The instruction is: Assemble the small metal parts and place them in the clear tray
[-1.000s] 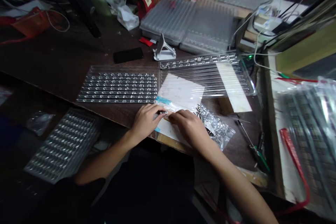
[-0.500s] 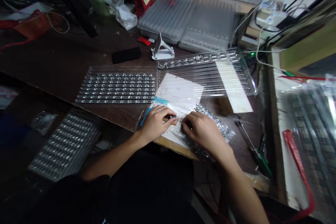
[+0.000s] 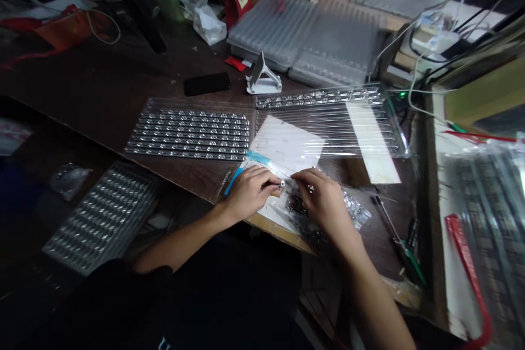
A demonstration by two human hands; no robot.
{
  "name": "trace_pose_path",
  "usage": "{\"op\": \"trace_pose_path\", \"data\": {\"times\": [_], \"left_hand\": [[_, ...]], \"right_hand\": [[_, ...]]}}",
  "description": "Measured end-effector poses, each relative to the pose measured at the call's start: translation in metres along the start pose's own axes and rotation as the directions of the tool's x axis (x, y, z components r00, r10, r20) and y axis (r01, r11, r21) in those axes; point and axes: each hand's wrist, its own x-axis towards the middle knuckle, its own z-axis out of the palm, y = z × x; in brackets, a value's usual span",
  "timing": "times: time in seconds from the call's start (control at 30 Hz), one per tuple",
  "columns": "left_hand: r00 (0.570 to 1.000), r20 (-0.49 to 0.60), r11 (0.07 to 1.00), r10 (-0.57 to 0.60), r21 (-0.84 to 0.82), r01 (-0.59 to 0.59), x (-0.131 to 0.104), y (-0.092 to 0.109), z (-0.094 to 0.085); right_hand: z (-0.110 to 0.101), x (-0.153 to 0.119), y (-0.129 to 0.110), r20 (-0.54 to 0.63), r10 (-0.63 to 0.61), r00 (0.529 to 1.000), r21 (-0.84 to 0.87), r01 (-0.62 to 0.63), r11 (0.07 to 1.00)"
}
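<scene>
Left hand (image 3: 251,190) still pinching that small shiny piece (image 3: 282,184) over the worktop (image 3: 102,79); right hand (image 3: 322,196), curled half a second ago, now reaches fingers forward above the parts bag (image 3: 356,210), grip unclear!

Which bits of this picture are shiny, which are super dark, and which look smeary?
Head view: glare on the clear tray's right edge and little glints on the strips; head view, bottom: the shirt is nearly black; head view, right side: the wrapped stack looks smeary; head view, middle: the piece in the left hand is too small to make out.
</scene>
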Motion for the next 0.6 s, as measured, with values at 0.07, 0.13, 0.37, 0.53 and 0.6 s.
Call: {"op": "trace_pose_path", "data": {"times": [0.07,0.13,0.37,0.53,0.6], "left_hand": [[0.995,-0.094,0.999,0.012,-0.040,-0.015,0.000,-0.002,-0.010],[0.989,-0.148,1.000,-0.009,-0.022,0.006,0.007,-0.008,-0.028],[0.993,-0.117,0.981,-0.001,0.195,0.024,0.085,-0.059,-0.093],[1.000,0.006,0.966,-0.013,0.260,0.011,0.117,-0.091,-0.091],[1.000,0.025,0.952,-0.017,0.307,0.008,0.115,-0.099,-0.091]], "right_hand": [[0.008,0.002,-0.005,0.049,-0.030,0.998,0.019,0.029,0.999],[0.015,0.003,-0.011,0.125,-0.084,0.989,0.039,0.080,0.996],[0.027,0.001,-0.022,0.217,-0.154,0.964,-0.224,0.203,0.953],[0.024,0.002,-0.019,0.214,-0.151,0.965,-0.097,0.175,0.980],[0.024,0.002,-0.020,0.225,-0.161,0.961,-0.133,0.194,0.972]]}}
